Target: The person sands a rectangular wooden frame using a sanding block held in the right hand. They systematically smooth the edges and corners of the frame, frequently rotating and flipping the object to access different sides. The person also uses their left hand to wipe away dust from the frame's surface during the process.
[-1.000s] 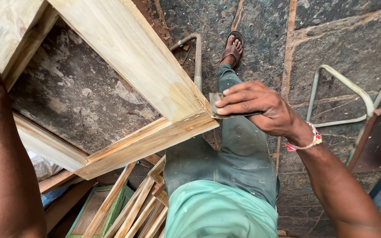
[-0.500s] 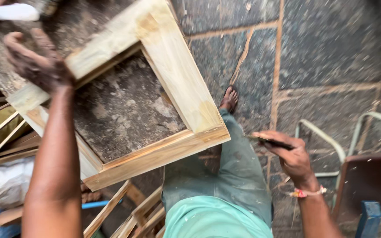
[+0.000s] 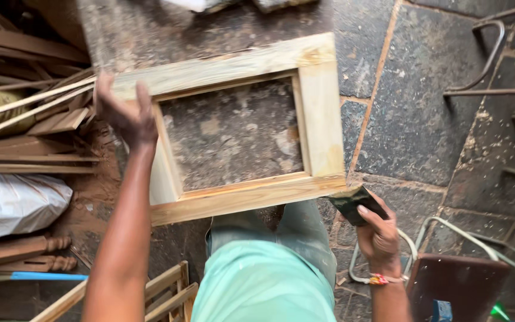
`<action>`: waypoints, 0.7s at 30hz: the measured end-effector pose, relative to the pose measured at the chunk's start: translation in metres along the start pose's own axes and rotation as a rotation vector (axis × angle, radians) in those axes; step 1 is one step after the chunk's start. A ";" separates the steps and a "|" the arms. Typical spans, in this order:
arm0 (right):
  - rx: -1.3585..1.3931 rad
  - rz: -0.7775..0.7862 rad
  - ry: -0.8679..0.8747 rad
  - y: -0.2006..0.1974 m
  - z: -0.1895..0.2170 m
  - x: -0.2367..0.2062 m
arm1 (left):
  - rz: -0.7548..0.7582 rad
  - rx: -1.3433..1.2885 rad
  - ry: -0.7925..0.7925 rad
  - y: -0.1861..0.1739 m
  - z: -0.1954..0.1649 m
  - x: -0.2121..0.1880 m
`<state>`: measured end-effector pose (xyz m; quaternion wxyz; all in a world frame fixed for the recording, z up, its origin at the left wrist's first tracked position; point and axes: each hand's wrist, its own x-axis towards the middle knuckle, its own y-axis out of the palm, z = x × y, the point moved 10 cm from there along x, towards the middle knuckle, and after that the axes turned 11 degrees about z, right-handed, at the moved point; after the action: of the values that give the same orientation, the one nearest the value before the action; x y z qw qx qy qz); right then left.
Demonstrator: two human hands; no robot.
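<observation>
Dark folded sandpaper (image 3: 354, 203) is pinched between the thumb and fingers of the right hand (image 3: 378, 234), touching the near right corner of the wooden frame (image 3: 320, 119). The frame is held above the person's knees over the stone floor (image 3: 424, 119). The left hand (image 3: 124, 113) grips the frame's far left corner, fingers curled over its edge. Wooden slats (image 3: 37, 119) lie beyond, at left.
</observation>
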<state>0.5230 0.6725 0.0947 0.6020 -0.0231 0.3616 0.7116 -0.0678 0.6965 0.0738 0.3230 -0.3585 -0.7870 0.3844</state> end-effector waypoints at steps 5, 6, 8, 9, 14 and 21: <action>0.052 0.014 0.086 0.061 -0.028 0.002 | 0.050 -0.039 -0.414 -0.049 0.109 -0.095; 0.061 0.014 0.103 0.072 -0.034 0.000 | 0.080 -0.111 -0.526 -0.049 0.129 -0.113; 0.052 0.009 0.104 0.094 -0.040 -0.001 | 0.097 -0.302 -0.640 -0.042 0.155 -0.130; 0.047 0.007 0.103 0.105 -0.042 -0.001 | 0.083 -0.418 -0.641 -0.037 0.161 -0.129; -0.024 0.049 -0.026 0.157 -0.028 0.023 | 0.128 -0.516 -1.047 0.002 0.196 -0.102; -0.727 0.038 -0.180 0.213 0.002 0.117 | 0.388 -0.169 -1.200 0.023 0.199 -0.080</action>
<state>0.3060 0.7692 0.1452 0.5706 -0.1659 0.0316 0.8037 -0.1743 0.5676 -0.0625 -0.2792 -0.2410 -0.7793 0.5065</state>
